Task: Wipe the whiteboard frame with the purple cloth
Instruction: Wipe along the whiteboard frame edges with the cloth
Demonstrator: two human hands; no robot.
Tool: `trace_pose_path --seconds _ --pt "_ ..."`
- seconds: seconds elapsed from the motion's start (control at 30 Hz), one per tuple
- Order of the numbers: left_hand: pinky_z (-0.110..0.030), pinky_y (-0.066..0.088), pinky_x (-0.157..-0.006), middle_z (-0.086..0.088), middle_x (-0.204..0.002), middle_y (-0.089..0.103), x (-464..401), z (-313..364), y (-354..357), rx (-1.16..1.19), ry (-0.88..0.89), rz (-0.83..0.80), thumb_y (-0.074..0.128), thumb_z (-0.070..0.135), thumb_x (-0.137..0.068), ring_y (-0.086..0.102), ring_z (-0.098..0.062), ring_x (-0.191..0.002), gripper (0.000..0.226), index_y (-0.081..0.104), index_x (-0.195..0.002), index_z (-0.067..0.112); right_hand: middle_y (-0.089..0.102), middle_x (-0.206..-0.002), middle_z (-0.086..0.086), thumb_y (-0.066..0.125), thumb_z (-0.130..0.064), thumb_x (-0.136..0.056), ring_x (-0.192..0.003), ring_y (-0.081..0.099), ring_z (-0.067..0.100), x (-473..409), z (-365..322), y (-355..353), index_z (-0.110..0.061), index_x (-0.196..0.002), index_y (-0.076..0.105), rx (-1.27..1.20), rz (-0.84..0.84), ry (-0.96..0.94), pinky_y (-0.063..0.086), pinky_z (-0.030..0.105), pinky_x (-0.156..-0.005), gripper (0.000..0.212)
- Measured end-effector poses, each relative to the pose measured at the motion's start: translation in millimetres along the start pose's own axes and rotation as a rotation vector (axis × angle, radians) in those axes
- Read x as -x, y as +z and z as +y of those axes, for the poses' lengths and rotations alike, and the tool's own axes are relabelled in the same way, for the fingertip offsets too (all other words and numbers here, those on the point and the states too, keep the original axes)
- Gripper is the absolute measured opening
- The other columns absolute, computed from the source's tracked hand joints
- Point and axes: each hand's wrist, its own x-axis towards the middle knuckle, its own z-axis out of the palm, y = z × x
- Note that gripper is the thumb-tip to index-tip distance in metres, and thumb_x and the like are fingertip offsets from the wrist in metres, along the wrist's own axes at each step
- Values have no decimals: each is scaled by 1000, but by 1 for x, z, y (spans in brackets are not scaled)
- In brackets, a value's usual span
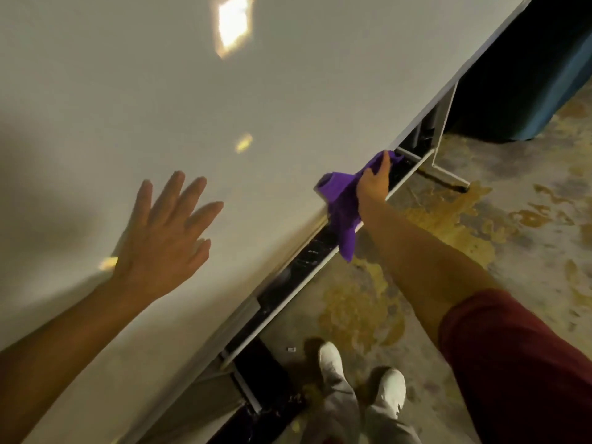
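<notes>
A large whiteboard (224, 100) fills the upper left of the head view, tilted in the picture. Its pale frame (426, 104) runs diagonally from lower left to upper right, with a dark marker tray (307, 261) below the lower edge. My right hand (373, 184) presses the purple cloth (341, 203) onto the lower frame edge near the board's right corner; part of the cloth hangs over the tray lip. My left hand (166, 238) lies flat on the board's surface with fingers spread, holding nothing.
The board's stand leg (445, 145) reaches the stained concrete floor (480, 219) at the right. My two white shoes (362, 376) stand close to the tray. A dark blue curtain or cover (544, 91) hangs behind the board at the upper right.
</notes>
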Motion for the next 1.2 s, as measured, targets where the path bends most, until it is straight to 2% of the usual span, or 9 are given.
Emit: trace_pose_path --seconds 0.2,0.33,0.47,0.63,0.8,0.87,0.97,1.07,1.2 --pt "-72 7 -127 -18 -177 -5 11 -3 8 -1 19 -49 21 69 -99 -4 -46 -163 85 17 -169 20 53 -110 -7 37 -21 -106 -81 55 8 61 45 28 -47 -152 19 -83 -17 -1 48 35 -73 55" --pt "-72 6 -127 -21 -176 -11 7 -10 16 -87 53 -52 26 69 -99 -7 -49 -162 85 13 -169 21 58 -111 -9 37 -26 -107 -110 51 20 121 90 59 -49 -152 18 -123 -76 38 51 49 -90 53" --pt "-73 7 -126 -22 -176 -12 11 -6 16 -115 60 -55 35 72 -95 -6 -49 -162 92 14 -169 21 43 -92 -27 37 -25 -107 -100 48 8 160 130 67 -57 -148 17 -146 -134 17 54 46 -83 56" --pt "-70 11 -128 -20 -177 -8 22 1 0 -74 5 -90 38 70 -98 -4 -47 -163 86 17 -168 24 43 -145 -6 38 -16 -106 -109 62 26 204 167 76 -63 -142 22 -114 -226 -11 55 51 -91 62" --pt "-63 9 -131 -14 -178 -2 35 1 -24 94 -15 -143 34 64 -104 -4 -42 -164 75 22 -167 25 59 -116 -13 42 -9 -104 -90 62 14 223 192 66 -52 -131 54 -210 -242 15 58 35 -80 53" --pt "-62 6 -132 -11 -179 -4 55 2 -26 162 -40 -150 36 58 -106 -7 -40 -165 69 23 -167 28 69 -111 0 43 -4 -102 -76 57 15 221 200 52 -39 -124 64 -240 -143 11 51 34 -69 47" --pt "-62 6 -132 -9 -179 -2 94 -5 -22 182 -60 -144 38 53 -107 -6 -39 -165 64 28 -165 29 69 -119 3 45 -7 -101 -95 66 18 235 216 41 -29 -126 66 -268 -67 1 57 35 -84 40" --pt "-59 6 -133 -10 -179 -1 126 -18 -22 169 -44 -152 35 54 -107 -5 -39 -165 64 29 -165 28 70 -108 -6 50 -24 -101 -85 64 12 267 220 57 -32 -121 68 -217 -101 42 56 22 -73 28" --pt "-57 6 -133 -10 -179 -3 151 -27 -17 143 -35 -166 33 54 -107 -6 -38 -165 64 28 -166 29 64 -122 5 52 -47 -98 -115 59 25 298 230 98 -22 -127 62 -219 -154 198 47 45 -102 40"
